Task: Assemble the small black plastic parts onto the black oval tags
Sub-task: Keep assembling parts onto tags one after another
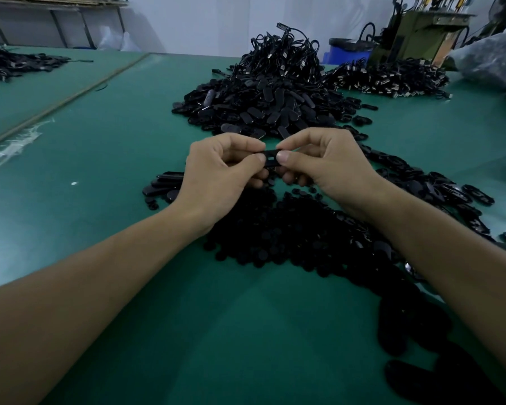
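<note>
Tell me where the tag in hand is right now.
In the head view, the tag is at centre, pinched between the left hand and right hand, above the heap of small parts on the green table.

Two hands (214, 173) (330, 168), one tag (270, 157), several heaps (263, 97).

Left hand (216, 171): bare, joined to bare left forearm (100, 273). Right hand (330, 165): bare, short-trimmed thumbnail (283, 156) showing. Right forearm (438, 258): bare to frame edge.
</note>
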Action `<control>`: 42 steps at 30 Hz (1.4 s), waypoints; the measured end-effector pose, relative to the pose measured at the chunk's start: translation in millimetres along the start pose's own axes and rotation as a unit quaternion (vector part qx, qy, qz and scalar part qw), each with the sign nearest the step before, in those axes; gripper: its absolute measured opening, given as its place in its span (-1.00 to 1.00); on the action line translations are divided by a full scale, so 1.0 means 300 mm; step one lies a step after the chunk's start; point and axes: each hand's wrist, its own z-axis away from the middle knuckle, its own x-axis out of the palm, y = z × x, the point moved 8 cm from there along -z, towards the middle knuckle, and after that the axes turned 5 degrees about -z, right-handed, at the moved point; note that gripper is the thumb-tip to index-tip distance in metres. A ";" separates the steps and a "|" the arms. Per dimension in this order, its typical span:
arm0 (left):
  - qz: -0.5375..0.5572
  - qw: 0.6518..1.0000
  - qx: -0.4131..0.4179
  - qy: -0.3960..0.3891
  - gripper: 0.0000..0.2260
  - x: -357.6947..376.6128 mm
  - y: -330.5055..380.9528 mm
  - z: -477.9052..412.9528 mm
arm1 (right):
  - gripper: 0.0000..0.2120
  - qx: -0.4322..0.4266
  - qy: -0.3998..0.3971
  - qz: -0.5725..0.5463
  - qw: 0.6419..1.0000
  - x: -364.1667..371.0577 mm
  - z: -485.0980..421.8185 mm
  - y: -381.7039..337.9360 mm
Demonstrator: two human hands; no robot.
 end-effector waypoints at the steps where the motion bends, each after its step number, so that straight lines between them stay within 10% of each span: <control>1: 0.002 1.000 -0.003 0.000 -0.90 0.000 -0.003 -0.001 | -0.95 0.005 -0.005 -0.012 1.000 0.003 -0.001 0.002; 15: 0.056 0.997 -0.027 0.037 -0.92 -0.019 -0.016 -0.002 | -0.69 0.028 -0.174 0.344 0.922 0.050 0.023 -0.006; 42: 0.036 0.998 -0.021 0.048 -0.91 -0.031 -0.018 -0.002 | -0.94 0.003 -0.156 0.175 0.972 0.055 0.021 -0.052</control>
